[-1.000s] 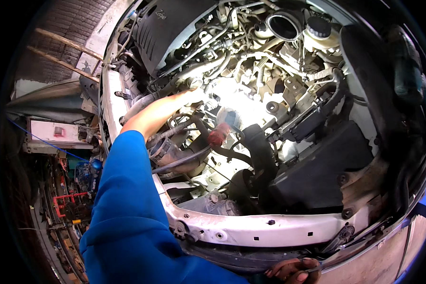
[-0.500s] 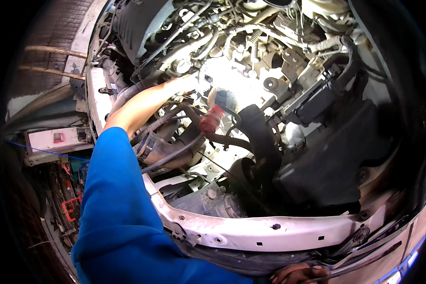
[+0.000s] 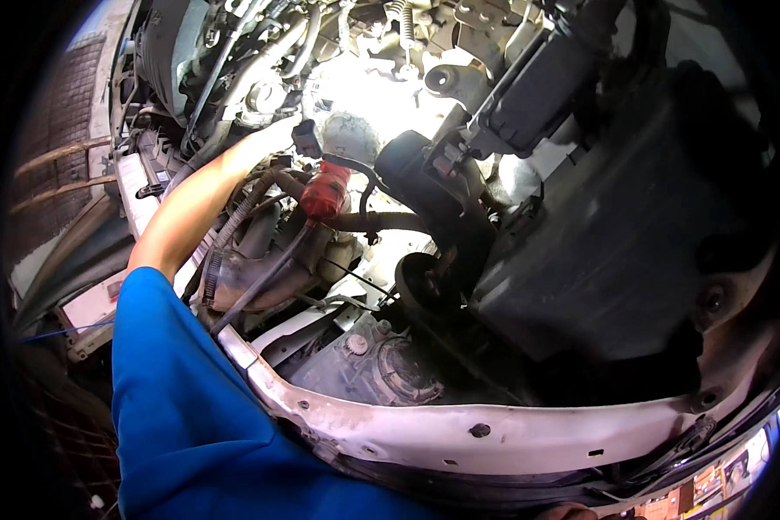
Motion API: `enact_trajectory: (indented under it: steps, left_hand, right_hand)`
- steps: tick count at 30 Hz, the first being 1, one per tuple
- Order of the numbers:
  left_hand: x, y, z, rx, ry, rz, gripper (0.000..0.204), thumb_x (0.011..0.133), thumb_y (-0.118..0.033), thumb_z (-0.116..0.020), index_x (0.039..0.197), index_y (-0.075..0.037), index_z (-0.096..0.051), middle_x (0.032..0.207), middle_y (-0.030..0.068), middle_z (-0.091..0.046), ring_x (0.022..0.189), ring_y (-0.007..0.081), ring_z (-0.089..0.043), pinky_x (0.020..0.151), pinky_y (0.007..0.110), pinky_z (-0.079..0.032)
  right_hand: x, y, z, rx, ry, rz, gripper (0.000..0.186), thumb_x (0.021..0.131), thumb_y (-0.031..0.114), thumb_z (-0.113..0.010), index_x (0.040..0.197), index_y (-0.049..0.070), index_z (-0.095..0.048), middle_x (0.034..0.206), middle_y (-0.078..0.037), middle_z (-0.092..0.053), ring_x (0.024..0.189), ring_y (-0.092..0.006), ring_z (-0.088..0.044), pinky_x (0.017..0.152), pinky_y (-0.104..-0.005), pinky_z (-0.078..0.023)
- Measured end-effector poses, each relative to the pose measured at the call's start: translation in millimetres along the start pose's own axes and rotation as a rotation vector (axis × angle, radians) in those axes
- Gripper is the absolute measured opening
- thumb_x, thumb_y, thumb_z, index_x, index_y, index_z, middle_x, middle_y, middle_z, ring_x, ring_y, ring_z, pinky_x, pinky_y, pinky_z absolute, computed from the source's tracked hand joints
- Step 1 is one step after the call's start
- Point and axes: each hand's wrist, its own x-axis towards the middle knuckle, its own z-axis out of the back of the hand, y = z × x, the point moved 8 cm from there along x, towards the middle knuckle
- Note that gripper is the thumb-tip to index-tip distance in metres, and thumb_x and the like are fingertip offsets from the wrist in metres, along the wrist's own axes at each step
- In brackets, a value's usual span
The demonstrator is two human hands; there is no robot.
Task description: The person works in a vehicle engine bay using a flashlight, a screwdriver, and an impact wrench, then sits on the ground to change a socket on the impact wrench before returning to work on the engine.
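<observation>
Head cam: left hand point(image 3: 277, 136) down in the engine bay point(image 3: 511, 442), lamp point(image 3: 325, 192) lit beside it

Looks partway through to me; light's on and my arm's in among the parts, but nothing shows as finished and I can't tell what's left; glare washes that hand out, so no idea if it's gripping; black plug point(image 3: 306, 139) is just right of it, maybe touching; lamp's red handle is right and nearer me, its cord point(image 3: 279, 258) crossing the fat hose point(image 3: 293, 270); my right hand point(image 3: 568, 512) is a sliver at the bottom edge, grip unknown.

Red-handled work lamp point(image 3: 328, 186), lit, slanting, beside dark hose point(image 3: 383, 223)
</observation>
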Motion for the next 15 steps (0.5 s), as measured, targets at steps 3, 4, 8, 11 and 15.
enact_trajectory:
  steps: [3,4,8,11,15]
  left_hand:
    - [-12,-7,9,0.246,-0.119,0.000,0.043,0.092,-0.041,-0.054,0.119,-0.007,-0.058,0.091,0.0114,-0.064,0.080,0.0203,-0.062,0.066,0.034,-0.051]
    - [-16,-10,12,0.335,-0.155,-0.003,0.044,0.091,-0.042,-0.054,0.118,-0.007,-0.058,0.092,0.0123,-0.064,0.081,0.0212,-0.063,0.067,0.035,-0.052]
    - [-18,-13,19,0.637,-0.295,-0.003,0.048,0.089,-0.045,-0.054,0.117,-0.006,-0.057,0.097,0.0157,-0.064,0.087,0.0249,-0.064,0.071,0.037,-0.052]
    - [-20,-18,30,0.748,-0.362,0.003,0.052,0.087,-0.048,-0.054,0.116,-0.006,-0.056,0.100,0.0182,-0.064,0.092,0.0277,-0.064,0.074,0.039,-0.053]
    - [-21,-20,36,0.769,-0.377,-0.005,0.053,0.086,-0.048,-0.054,0.117,-0.006,-0.055,0.105,0.0198,-0.062,0.094,0.0300,-0.065,0.076,0.041,-0.054]
  right_hand:
    - [3,-1,4,-0.033,0.035,-0.017,0.037,0.104,0.033,-0.031,0.114,-0.001,-0.043,0.068,-0.008,-0.047,0.054,-0.0220,-0.052,0.044,-0.0365,-0.051]
    - [4,-1,4,-0.040,0.044,-0.020,0.037,0.104,0.033,-0.031,0.114,-0.001,-0.043,0.068,-0.008,-0.047,0.054,-0.0221,-0.052,0.044,-0.0366,-0.051]
    - [6,-5,2,-0.067,0.072,-0.040,0.037,0.104,0.033,-0.031,0.111,-0.001,-0.043,0.068,-0.008,-0.047,0.055,-0.0223,-0.052,0.045,-0.0368,-0.051]
    - [3,-6,0,-0.069,0.087,-0.049,0.036,0.104,0.033,-0.032,0.110,0.000,-0.044,0.068,-0.008,-0.047,0.055,-0.0225,-0.052,0.045,-0.0370,-0.052]
    - [-4,-7,1,0.000,0.133,-0.087,0.034,0.102,0.032,-0.036,0.112,0.000,-0.043,0.074,-0.012,-0.050,0.060,-0.0261,-0.054,0.051,-0.0420,-0.050]
